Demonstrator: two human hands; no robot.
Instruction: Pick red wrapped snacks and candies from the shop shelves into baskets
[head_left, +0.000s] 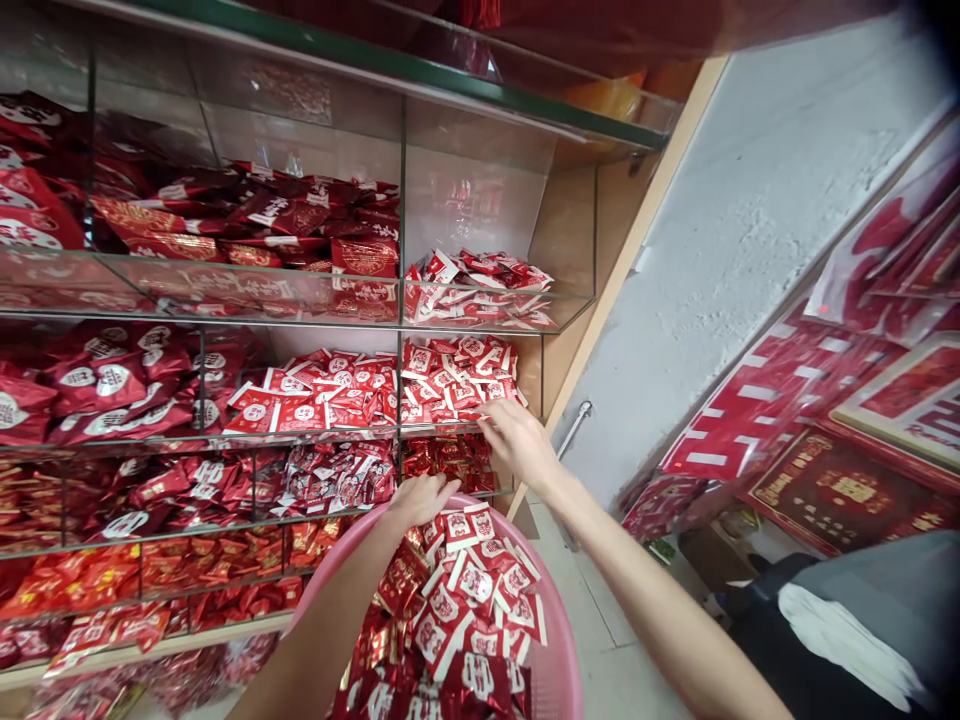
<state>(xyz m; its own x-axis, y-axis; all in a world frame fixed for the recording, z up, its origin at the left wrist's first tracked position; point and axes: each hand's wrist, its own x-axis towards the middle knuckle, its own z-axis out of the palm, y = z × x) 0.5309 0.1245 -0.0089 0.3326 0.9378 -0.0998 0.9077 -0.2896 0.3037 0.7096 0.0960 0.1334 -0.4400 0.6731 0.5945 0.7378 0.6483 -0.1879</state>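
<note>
A pink plastic basket (559, 640) stands in front of me, heaped with small red and white packets (472, 580) and shiny darker red packets (386, 690). My left hand (424, 498) is over the basket's far rim, palm down, its fingers stretched out with nothing visible in them. Higher and to the right, my right hand (517, 435) reaches to the front edge of a glass shelf compartment. Its fingers are extended and slightly bent beside a pile of red and white packets (457, 380). No packet shows in that hand, though its palm side is hidden.
Glass-fronted shelves (315, 310) hold several piles of red packets on the left. A wooden side panel (600, 320) bounds them. Red goods (750, 400) hang on the right wall. A white glove-like cloth (847, 640) lies on something dark at lower right.
</note>
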